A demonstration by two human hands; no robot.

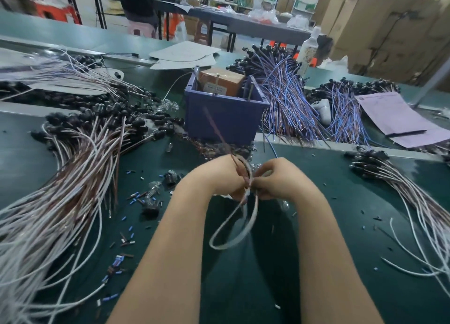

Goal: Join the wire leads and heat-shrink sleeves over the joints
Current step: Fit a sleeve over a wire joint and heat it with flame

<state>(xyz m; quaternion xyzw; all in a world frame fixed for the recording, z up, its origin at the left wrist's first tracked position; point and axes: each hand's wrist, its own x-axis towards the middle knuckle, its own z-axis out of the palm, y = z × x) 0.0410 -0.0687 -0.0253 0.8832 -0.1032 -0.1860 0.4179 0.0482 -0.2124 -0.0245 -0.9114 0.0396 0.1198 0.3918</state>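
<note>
The fingers of the left hand (220,177) and the right hand (280,178) are curled and pinched together on the wire leads (254,216), which are held just above the green surface (365,209), midway between the two wrists. From the pinch a white lead is bent into a loop that hangs toward the viewer, its long axis running near to far. A thin brown lead (217,130) is pointed away and slightly left, toward the blue bin (233,119). Whether a sleeve sits over the joint cannot be told (the spot is blurred and covered by fingertips).

Inside the bin a brown cardboard box (220,81) is stood, with a few metal rods (250,93) upright beside it. Small loose sleeves (132,199) are scattered on the surface to the left. A large pile of white-and-brown wires (73,177) is spread at left. A blue-and-brown bundle (285,99) is laid right of the bin, and a pink sheet (399,119) carrying a pen (406,133) is seen farther right.
</note>
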